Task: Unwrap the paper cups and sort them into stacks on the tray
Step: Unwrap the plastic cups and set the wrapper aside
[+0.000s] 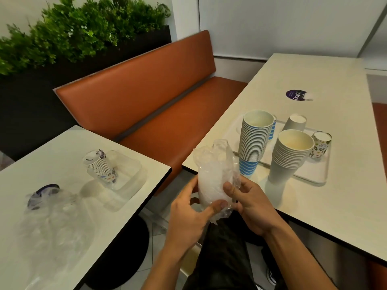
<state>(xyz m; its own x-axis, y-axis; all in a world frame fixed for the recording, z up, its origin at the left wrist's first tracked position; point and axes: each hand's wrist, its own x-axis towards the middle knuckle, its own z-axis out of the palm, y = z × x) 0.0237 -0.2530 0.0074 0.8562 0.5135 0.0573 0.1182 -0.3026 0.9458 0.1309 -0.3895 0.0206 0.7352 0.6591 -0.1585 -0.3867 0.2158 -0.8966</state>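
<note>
Between the two tables I hold a crumpled clear plastic wrapper (214,174) in both hands. My left hand (188,214) pinches its lower part with thumb and fingers. My right hand (249,204) grips its right side. On the right table a white tray (314,172) carries a tall stack of blue-striped cups (254,141), a stack of plain white cups (290,155), an upturned white cup (294,123) and an upturned floral cup (320,144). On the left table a leaning stack of patterned cups (100,164), partly in plastic, stands in a clear container (127,176).
Loose clear wrapping (54,222) and a dark-rimmed item (43,194) lie on the left table. A round purple sticker (296,95) sits far on the right table. An orange bench (146,97) and a planter (73,32) are behind. My legs fill the gap below.
</note>
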